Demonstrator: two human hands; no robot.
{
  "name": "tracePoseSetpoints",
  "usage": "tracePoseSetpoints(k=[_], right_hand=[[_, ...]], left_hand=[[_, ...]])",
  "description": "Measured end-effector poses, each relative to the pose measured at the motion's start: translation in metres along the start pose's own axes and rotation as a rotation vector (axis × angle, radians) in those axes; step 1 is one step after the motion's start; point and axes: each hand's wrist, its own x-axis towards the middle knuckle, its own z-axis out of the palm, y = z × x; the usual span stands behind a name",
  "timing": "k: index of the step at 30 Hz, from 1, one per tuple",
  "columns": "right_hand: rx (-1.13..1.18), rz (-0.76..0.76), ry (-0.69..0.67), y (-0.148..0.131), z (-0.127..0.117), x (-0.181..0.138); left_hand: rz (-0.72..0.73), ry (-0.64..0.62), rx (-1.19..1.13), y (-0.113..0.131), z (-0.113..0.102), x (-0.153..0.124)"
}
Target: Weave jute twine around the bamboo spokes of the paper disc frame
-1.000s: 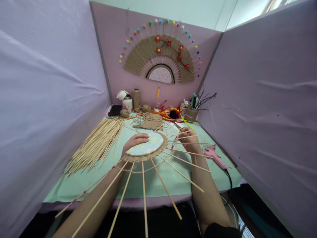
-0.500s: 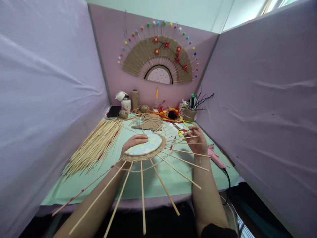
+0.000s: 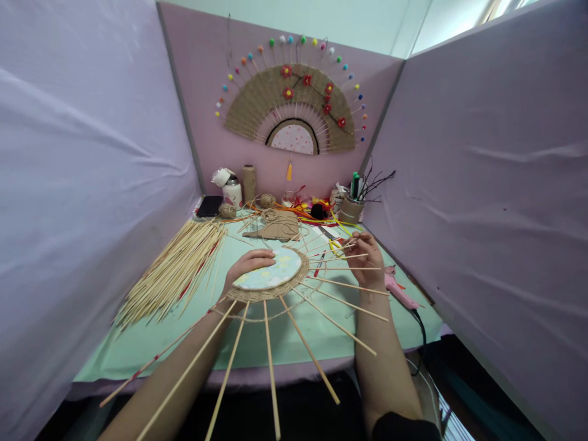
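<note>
A half-woven fan (image 3: 271,274) hangs tilted over the table, with a pale blue and yellow cloth centre, a twine-woven rim and several thin wooden sticks fanning out. My left hand (image 3: 250,264) grips it at its left side, fingers on the cloth and the thumb hidden beneath. A loose strand of twine (image 3: 275,316) curves across the sticks outside the rim. At the far right stick ends, my right hand (image 3: 364,257) is closed in a pinch; what lies between its fingertips is too small to make out.
Wooden sticks (image 3: 172,275) lie piled at left. A pink glue gun (image 3: 400,291) with a cord rests at right. Behind are cardboard (image 3: 280,228), twine balls (image 3: 227,211), a phone (image 3: 209,206) and a pot with pens (image 3: 351,209). A finished fan (image 3: 257,101) hangs on the back panel.
The fan has turned slightly, its near sticks shifting a little to the right. My right fingers have moved slightly; both hands otherwise stay in place.
</note>
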Motion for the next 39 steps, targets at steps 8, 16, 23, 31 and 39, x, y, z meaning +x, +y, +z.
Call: tracePoseSetpoints(k=[8, 16, 23, 31, 39], right_hand=[[-0.310, 0.216, 0.023, 0.017, 0.003, 0.002], [-0.544, 0.326, -0.023, 0.050, 0.020, -0.001], [-0.605, 0.327, -0.125, 0.067, 0.033, -0.007], [-0.542, 0.045, 0.296, 0.063, 0.006, 0.008], [-0.221, 0.108, 0.168, 0.046, 0.020, 0.002]], left_hand=[[0.037, 0.057, -0.002, 0.012, 0.005, 0.002], [0.101, 0.060, 0.003, 0.026, 0.014, 0.002], [0.134, 0.125, 0.060, 0.044, 0.028, 0.005], [0.056, 0.290, 0.241, 0.050, 0.029, 0.002], [0.067, 0.350, 0.405, 0.048, 0.031, -0.003]])
